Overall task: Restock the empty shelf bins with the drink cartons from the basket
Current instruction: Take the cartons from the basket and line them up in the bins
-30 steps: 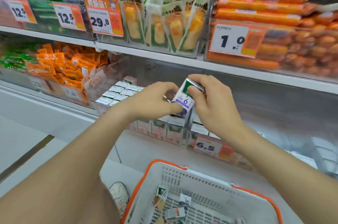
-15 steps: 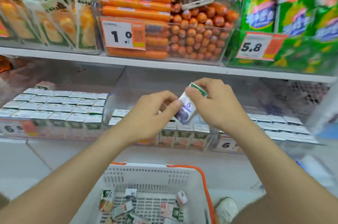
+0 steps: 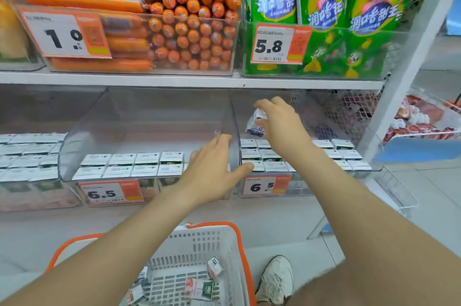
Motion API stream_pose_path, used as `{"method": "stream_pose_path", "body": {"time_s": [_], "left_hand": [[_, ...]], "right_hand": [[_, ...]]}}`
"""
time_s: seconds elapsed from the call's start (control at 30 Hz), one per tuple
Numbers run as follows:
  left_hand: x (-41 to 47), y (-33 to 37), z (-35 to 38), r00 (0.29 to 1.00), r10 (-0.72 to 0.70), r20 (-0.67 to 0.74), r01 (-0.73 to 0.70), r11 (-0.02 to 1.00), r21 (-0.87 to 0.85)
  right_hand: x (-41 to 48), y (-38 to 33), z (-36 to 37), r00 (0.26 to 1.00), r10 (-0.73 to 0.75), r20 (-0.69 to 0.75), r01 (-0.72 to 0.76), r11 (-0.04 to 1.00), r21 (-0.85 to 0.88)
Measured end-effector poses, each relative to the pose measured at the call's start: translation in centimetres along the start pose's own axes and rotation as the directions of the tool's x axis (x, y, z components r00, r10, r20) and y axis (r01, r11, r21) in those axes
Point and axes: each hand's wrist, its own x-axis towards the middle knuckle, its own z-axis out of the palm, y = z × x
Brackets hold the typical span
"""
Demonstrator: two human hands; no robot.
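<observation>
Here the right hand (image 3: 282,131) pinches a drink carton (image 3: 255,123) above the right bin (image 3: 311,188), heading for its far gap. The left hand (image 3: 214,171), fingers spread, seemingly braces the divider (image 3: 234,126). More cartons lie in the near basket (image 3: 240,240).

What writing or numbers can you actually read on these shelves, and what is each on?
"1.0": sausage bin tag.
"5.8": snack bin tag.
"6.5": middle carton bin tag and right carton bin tag.
"润口香甜王": green snack bags.
Carton tops and the tags' small print: too blurred.
</observation>
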Motion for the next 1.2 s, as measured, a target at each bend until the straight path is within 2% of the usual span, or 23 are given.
{"method": "stream_pose_path", "body": {"time_s": [0.1, 0.27, 0.47, 0.6, 0.67, 0.73, 0.8, 0.87, 0.93, 1.0, 1.07, 1.13, 1.2], "left_hand": [[0.0, -0.6, 1.0, 1.000, 0.004, -0.016, -0.003, 0.998, 0.059], [0.1, -0.7, 1.5, 0.999, 0.019, -0.051, -0.016, 0.998, 0.056], [0.2, -0.6, 1.6, 0.999, 0.005, -0.051, -0.003, 0.999, 0.048], [0.3, -0.7, 1.2, 0.999, 0.012, -0.031, -0.012, 1.000, 0.014], [0.1, -1.0, 0.6, 1.000, 0.018, -0.012, -0.018, 0.999, -0.027], [-0.5, -1.5, 0.1, 0.998, 0.042, -0.053, -0.046, 0.997, -0.068], [-1.6, -2.4, -0.3, 0.979, 0.108, -0.175, -0.119, 0.991, -0.057], [-3.4, -3.4, -0.6, 0.921, 0.212, -0.326, -0.222, 0.975, 0.006], [-5.7, -4.4, -1.0, 0.853, 0.298, -0.428, -0.302, 0.951, 0.061], [-8.4, -5.7, -0.9, 0.819, 0.370, -0.439, -0.365, 0.926, 0.099], [-10.9, -7.5, -0.1, 0.859, 0.373, -0.351, -0.352, 0.928, 0.124], [-13.0, -9.8, 1.0, 0.952, 0.264, -0.157, -0.248, 0.962, 0.116], [-14.4, -12.2, 2.5, 0.984, 0.143, 0.101, -0.153, 0.983, 0.097]], "right_hand": [[2.0, 0.7, 2.0, 0.996, -0.060, 0.068, 0.062, 0.998, -0.019], [4.7, 1.4, 3.8, 0.928, -0.027, 0.370, 0.012, 0.999, 0.045], [4.9, 1.6, 4.1, 0.884, -0.070, 0.461, 0.000, 0.989, 0.149], [3.2, 1.4, 3.4, 0.845, -0.016, 0.535, -0.074, 0.986, 0.147], [2.0, 1.0, 2.6, 0.872, 0.014, 0.490, -0.086, 0.988, 0.125], [0.5, -0.1, 1.4, 0.932, 0.017, 0.362, -0.064, 0.991, 0.118], [-1.5, -2.0, -0.3, 0.978, -0.005, 0.207, -0.021, 0.992, 0.126], [-3.9, -4.6, -2.4, 0.993, -0.041, 0.111, 0.020, 0.983, 0.181], [-6.4, -7.7, -4.2, 0.977, -0.131, 0.170, 0.083, 0.961, 0.264], [-8.7, -10.6, -4.2, 0.889, -0.289, 0.355, 0.179, 0.934, 0.310], [-10.8, -12.9, -2.0, 0.737, -0.391, 0.551, 0.265, 0.917, 0.297], [-12.9, -14.6, 1.2, 0.564, -0.396, 0.724, 0.304, 0.915, 0.264], [-14.9, -15.5, 4.7, 0.402, -0.355, 0.844, 0.341, 0.914, 0.221]]}}
